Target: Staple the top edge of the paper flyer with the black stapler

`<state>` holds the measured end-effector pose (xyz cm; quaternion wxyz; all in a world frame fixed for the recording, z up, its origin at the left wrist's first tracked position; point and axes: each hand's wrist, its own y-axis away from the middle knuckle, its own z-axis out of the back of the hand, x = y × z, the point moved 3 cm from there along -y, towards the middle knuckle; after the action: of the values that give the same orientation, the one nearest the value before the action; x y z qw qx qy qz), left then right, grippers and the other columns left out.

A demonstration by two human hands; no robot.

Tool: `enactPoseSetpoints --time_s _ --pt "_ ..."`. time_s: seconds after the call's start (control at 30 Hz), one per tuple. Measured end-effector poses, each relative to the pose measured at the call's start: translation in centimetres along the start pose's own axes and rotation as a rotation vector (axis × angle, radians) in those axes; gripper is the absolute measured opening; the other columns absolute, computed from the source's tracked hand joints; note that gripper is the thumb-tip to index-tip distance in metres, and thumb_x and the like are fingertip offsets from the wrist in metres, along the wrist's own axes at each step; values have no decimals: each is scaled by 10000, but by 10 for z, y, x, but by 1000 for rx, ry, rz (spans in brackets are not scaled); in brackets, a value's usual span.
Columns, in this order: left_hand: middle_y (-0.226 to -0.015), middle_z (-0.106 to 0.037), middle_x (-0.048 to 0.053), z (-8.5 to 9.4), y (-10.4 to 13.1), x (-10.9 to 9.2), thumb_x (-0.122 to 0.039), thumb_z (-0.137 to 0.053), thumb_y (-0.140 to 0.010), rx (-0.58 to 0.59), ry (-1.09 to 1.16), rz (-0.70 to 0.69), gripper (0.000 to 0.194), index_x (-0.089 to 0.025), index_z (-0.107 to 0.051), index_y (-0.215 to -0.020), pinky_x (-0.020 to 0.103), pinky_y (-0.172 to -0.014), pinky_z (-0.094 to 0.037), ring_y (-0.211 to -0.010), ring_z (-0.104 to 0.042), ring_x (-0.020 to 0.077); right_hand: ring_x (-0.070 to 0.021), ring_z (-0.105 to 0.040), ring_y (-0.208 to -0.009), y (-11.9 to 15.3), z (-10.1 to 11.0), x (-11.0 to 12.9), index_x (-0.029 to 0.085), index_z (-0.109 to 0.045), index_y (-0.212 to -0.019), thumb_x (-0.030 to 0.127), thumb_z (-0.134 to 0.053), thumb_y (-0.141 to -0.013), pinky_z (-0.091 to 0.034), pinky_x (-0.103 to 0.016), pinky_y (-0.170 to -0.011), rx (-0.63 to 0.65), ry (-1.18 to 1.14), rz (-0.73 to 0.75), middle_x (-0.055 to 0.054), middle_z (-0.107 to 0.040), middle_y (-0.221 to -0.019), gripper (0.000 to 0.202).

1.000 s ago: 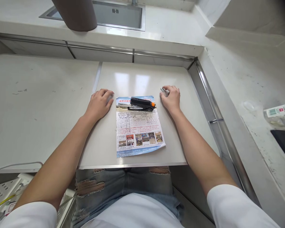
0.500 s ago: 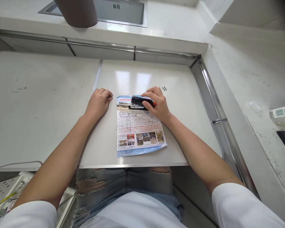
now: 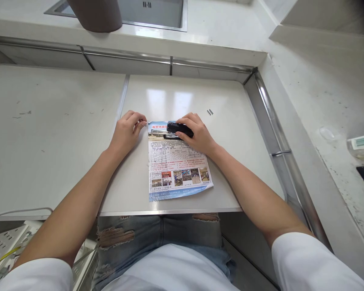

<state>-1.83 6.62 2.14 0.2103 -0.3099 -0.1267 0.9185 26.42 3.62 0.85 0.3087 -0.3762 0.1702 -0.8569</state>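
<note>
A black stapler (image 3: 179, 129) lies over the top part of a printed flyer (image 3: 178, 161), its metal arm pointing left. Wrapped around the stapler's right end is my right hand (image 3: 198, 135), thumb in front and fingers over the top. Staples line the flyer's left edge in a dense row. My left hand (image 3: 127, 131) rests at the flyer's upper left corner, thumb and forefinger pinched together; whether they grip the corner or something small is too fine to tell. Two short strips of staples (image 3: 210, 112) lie on the white table (image 3: 230, 101) beyond my right hand.
Scattered dark bits (image 3: 26, 112) lie on the left table panel. A raised counter with a sink (image 3: 151, 16) and a brown bin-like container (image 3: 100, 16) runs along the back. At right, a ledge carries a clear labelled container (image 3: 362, 145). A metal rail (image 3: 279, 129) borders the table.
My left hand has moved slightly right, its fingertips now at the flyer's corner. My right hand has shifted a little left along the stapler, covering its orange end.
</note>
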Motion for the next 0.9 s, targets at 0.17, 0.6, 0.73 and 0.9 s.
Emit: enactPoseSetpoints --time_s 0.17,0.6,0.73,0.9 --pt "-980 -760 25 2 3 -6 -360 -624 -1069 -15 -30 18 124 -287 -709 -1016 433 -919 -551 -873 -670 246 -300 -584 -1113 -1 0 0 291 -664 -1269 369 -625 -1053 -509 -520 -1024 24 0 -21 -86 -683 -1186 233" --pt "-1098 -799 25 -10 8 -18 -342 -745 -1003 57 -2 -49 154 -276 -743 -1143 459 -1075 -475 -1036 -728 269 -289 -585 -1042 -1 0 0 257 -663 -1229 378 -625 -1056 -518 -488 -960 26 14 8 -88 -705 -1112 215" --pt "-1147 -818 38 -12 7 -21 -314 -750 -995 89 51 -1 188 -287 -804 -1173 460 -1079 -489 -1100 -721 285 -296 -583 -1042 -1 -1 -1 262 -665 -1224 388 -616 -1057 -515 -497 -961 34 19 -1 -91 -713 -1115 215" --pt "-1020 -778 53 -21 8 -18 -300 -762 -965 145 124 41 208 -273 -840 -1156 394 -900 -547 -893 -690 243 -302 -586 -1036 -1 -1 -1 267 -668 -1230 392 -606 -1055 -518 -503 -952 19 14 3 -88 -715 -1102 224"
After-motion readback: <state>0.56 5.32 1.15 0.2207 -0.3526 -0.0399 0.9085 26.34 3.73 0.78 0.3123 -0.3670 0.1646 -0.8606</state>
